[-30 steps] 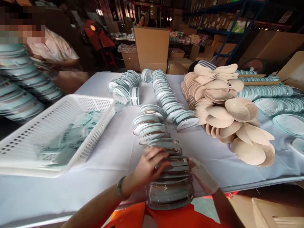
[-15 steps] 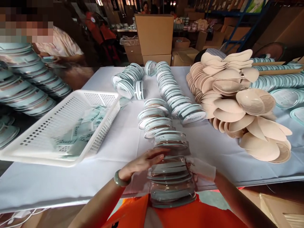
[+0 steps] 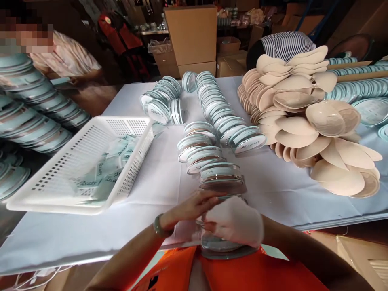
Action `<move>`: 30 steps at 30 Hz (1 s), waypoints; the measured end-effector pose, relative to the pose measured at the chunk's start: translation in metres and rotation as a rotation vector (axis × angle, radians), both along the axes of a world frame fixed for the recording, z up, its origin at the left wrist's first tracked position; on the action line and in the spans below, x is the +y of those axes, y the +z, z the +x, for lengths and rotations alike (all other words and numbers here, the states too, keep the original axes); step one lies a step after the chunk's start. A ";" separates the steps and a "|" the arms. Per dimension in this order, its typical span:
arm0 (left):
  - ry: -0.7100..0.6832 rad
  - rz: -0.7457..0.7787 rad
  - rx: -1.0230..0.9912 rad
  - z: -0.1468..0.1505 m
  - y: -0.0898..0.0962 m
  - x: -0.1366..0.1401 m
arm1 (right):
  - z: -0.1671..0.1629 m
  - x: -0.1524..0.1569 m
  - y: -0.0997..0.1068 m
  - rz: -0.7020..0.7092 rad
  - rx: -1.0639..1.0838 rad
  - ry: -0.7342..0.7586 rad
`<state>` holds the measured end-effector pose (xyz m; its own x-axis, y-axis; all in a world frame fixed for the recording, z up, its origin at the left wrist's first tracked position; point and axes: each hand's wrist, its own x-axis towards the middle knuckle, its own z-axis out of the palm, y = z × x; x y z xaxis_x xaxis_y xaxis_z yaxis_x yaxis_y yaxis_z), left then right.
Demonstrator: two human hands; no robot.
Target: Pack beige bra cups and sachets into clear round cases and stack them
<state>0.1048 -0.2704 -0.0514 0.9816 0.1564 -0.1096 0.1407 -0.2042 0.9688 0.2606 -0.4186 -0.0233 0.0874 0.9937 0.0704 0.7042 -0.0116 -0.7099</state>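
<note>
at the near edge of the tabletop [image 3: 145,230], round packs [image 3: 222,245] are being partly covered by the left hand [image 3: 194,207], its fingers being outstretched, and the white-covered right hand [image 3: 235,222], whose grip cannot be told.

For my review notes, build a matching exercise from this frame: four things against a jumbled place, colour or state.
1 Left hand
2 Right hand
3 Basket
4 Moulded pads

A Beige, heaped on the table
B Bracelet at its wrist
C Perforated, holding teal packets
D Mostly inside a white covering

Pairs: 1-B; 2-D; 3-C; 4-A
</note>
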 end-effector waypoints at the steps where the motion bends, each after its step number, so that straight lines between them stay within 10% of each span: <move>1: 0.047 0.028 -0.003 -0.005 -0.002 -0.004 | 0.010 -0.015 -0.009 -0.009 0.057 -0.043; 9: 0.138 0.241 0.177 -0.011 0.003 -0.018 | 0.027 -0.119 -0.090 -0.330 0.920 -0.520; 17: 0.116 0.176 0.168 -0.013 0.003 -0.016 | 0.034 -0.096 -0.050 -0.726 0.842 -0.202; 25: 0.034 0.215 0.168 -0.009 0.007 -0.013 | 0.051 -0.069 0.012 -0.841 0.278 0.106; 30: 0.162 0.498 0.000 -0.014 -0.008 -0.027 | 0.063 -0.064 -0.007 -0.990 0.348 -0.043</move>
